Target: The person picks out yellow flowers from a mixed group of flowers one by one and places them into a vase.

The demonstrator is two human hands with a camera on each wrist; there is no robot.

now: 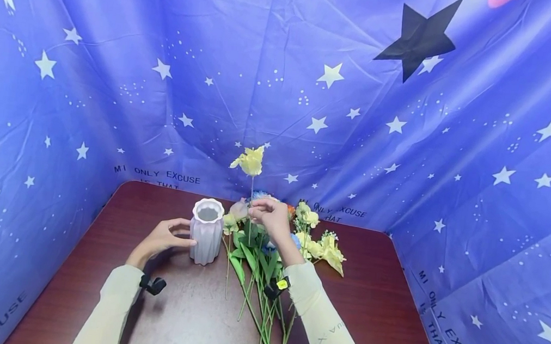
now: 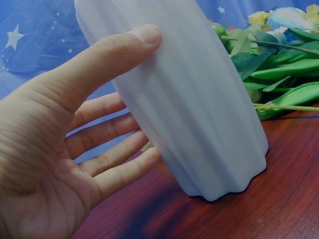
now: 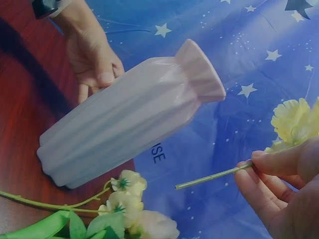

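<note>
A pale fluted vase point(image 1: 205, 242) stands upright on the table, its scalloped mouth facing up. My left hand point(image 1: 165, 239) holds its left side, with the thumb point(image 2: 134, 45) on the near face and the fingers spread behind. To the right and higher, my right hand point(image 1: 273, 221) pinches the thin stem point(image 3: 214, 177) of a yellow artificial flower point(image 1: 249, 160) between thumb and fingertips. The bloom points up, and the stem's cut end sticks out below the fingers, apart from the vase mouth.
Right of the vase lies a pile of artificial flowers, with green leaves point(image 1: 248, 257), long stems point(image 1: 261, 329) toward the front and yellow blooms point(image 1: 332, 253) at the right. The dark red table point(image 1: 366, 311) is enclosed by a blue star-printed cloth point(image 1: 263, 83).
</note>
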